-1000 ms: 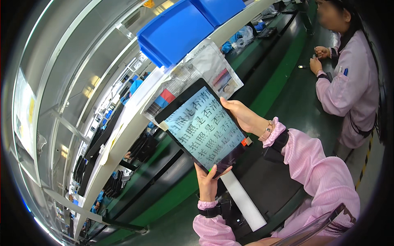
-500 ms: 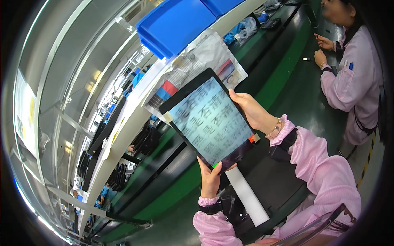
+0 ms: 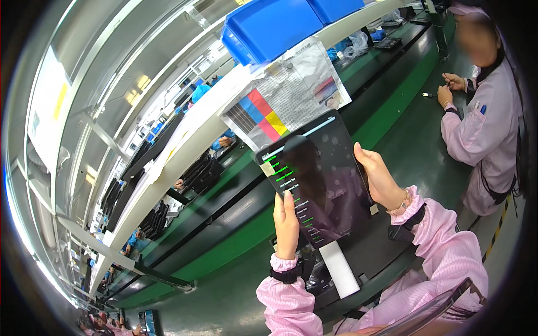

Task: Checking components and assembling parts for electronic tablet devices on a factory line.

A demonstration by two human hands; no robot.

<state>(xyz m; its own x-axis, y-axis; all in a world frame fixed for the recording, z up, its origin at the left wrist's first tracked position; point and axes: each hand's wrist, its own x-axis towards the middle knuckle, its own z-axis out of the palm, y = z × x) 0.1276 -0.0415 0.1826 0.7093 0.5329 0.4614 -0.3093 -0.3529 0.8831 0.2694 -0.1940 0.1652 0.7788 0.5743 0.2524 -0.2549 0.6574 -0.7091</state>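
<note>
A black tablet (image 3: 330, 185) is held up in front of me between both hands, tilted. Its dark screen carries a list of green and white lines along the left side and a reflection in the middle. My left hand (image 3: 287, 227) grips the left edge, its thumb lying over the screen's border. On the opposite edge, my right hand (image 3: 380, 176) holds on with the thumb up along the side and the other fingers hidden behind. Small pale tape pieces stick to the tablet's edges. Below it, a white foam strip (image 3: 339, 271) lies on a black mat (image 3: 381, 255).
A printed sheet with colour blocks (image 3: 297, 89) hangs from the white shelf edge (image 3: 207, 112) behind the tablet. Blue bins (image 3: 274, 28) stand on that shelf. At the right, a co-worker (image 3: 482, 123) in pink sits along the green bench (image 3: 403, 120), hands around something small.
The tablet's screen went from a bright camera picture of printed characters to a dark list. The tablet now sits lower and further right in view; my left hand has moved up its left edge.
</note>
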